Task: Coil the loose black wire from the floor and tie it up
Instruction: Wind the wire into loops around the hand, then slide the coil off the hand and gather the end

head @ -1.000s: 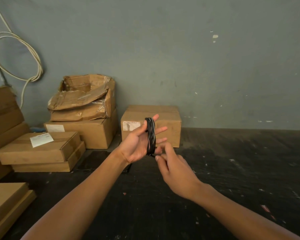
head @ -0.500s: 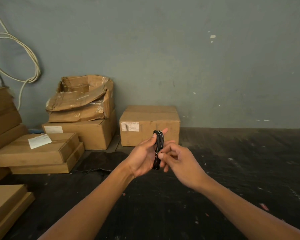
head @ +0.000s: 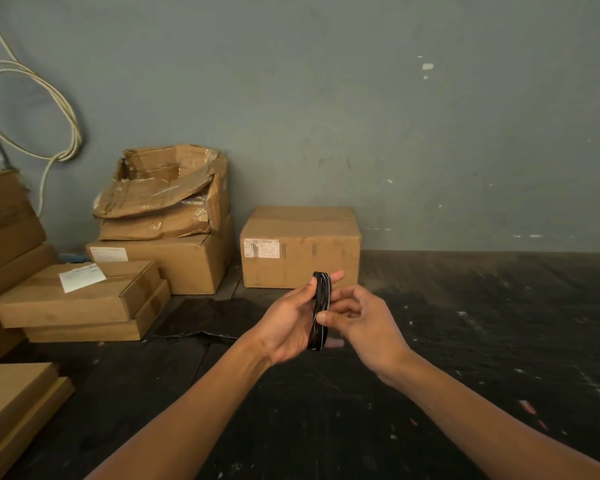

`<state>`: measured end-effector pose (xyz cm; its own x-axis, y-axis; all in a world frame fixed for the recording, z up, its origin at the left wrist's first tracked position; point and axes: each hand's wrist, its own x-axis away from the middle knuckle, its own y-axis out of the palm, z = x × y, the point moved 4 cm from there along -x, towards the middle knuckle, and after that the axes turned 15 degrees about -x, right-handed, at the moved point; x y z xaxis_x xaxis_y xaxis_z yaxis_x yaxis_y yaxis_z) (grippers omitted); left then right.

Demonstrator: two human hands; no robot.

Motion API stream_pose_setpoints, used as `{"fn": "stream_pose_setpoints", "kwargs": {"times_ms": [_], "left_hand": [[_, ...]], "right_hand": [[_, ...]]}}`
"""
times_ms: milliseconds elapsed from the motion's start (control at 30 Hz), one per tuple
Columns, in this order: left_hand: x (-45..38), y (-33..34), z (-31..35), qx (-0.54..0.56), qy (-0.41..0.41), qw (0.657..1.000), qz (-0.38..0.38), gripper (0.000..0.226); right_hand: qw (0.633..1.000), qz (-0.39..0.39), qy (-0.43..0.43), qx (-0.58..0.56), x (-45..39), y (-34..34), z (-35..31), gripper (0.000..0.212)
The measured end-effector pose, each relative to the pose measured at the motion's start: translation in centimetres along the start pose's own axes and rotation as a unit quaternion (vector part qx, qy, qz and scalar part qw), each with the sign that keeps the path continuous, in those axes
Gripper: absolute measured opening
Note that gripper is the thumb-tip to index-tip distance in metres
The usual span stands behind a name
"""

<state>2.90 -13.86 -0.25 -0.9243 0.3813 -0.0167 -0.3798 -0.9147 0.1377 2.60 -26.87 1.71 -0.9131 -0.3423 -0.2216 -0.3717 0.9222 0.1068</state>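
The black wire (head: 320, 308) is wound into a narrow upright coil around the fingers of my left hand (head: 288, 323), which holds it in front of me above the dark floor. A thin pale stripe runs along the strands. My right hand (head: 364, 327) touches the coil from the right, thumb and forefinger pinched at its middle. The lower loop of the coil hangs just under my left palm. No loose wire shows on the floor.
A sealed cardboard box (head: 300, 247) stands against the grey wall right behind my hands. More boxes (head: 160, 237) are stacked at the left, with flat cartons (head: 73, 299) in front. A white cable (head: 32, 109) hangs coiled on the wall. A dark sheet (head: 205, 320) lies on the floor.
Both hands dropped slightly lower and nearer. My right hand came up from below the coil and closed its fingertips on the coil's middle.
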Motion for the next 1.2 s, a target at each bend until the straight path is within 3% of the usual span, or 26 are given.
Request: {"fn": "stream_pose_setpoints", "kwargs": {"times_ms": [200, 333, 400, 533, 633, 700, 767, 867, 1200], "left_hand": [[0.0, 0.5, 0.2, -0.051, -0.026, 0.996, 0.075, 0.044], [0.1, 0.5, 0.7, -0.187, -0.040, 0.971, 0.146, 0.043], [0.3, 0.4, 0.7, -0.250, -0.020, 0.951, 0.181, 0.038], [0.8, 0.7, 0.5, -0.416, 0.107, 0.867, 0.254, 0.024], [1.3, 1.4, -0.5, -0.493, 0.189, 0.819, 0.223, 0.031], [1.3, 1.9, -1.6, -0.559, 0.195, 0.782, 0.193, 0.045], [1.2, 2.0, -2.3, -0.581, 0.188, 0.764, 0.209, 0.054], [1.1, 1.9, -2.5, -0.592, 0.187, 0.743, 0.250, 0.048], [0.4, 3.2, -3.7, -0.609, 0.181, 0.744, 0.208, 0.033]], "right_hand": [[0.998, -0.001, 0.066, -0.023, -0.2, -0.3, 0.8, 0.010], [0.992, 0.029, 0.111, -0.053, -0.4, -1.4, 1.4, 0.009], [0.986, 0.045, 0.136, -0.084, -0.4, -1.9, 1.8, 0.009], [0.964, 0.083, 0.191, -0.165, -0.6, -3.0, 2.5, 0.014], [0.942, 0.112, 0.216, -0.231, -0.9, -3.9, 2.8, 0.019], [0.924, 0.139, 0.229, -0.272, -1.0, -4.4, 3.1, 0.019], [0.908, 0.163, 0.242, -0.301, -0.8, -4.7, 3.4, 0.018], [0.893, 0.171, 0.255, -0.329, -0.5, -4.7, 3.9, 0.020], [0.893, 0.186, 0.289, -0.292, 0.7, -6.1, 6.3, 0.016]]}}
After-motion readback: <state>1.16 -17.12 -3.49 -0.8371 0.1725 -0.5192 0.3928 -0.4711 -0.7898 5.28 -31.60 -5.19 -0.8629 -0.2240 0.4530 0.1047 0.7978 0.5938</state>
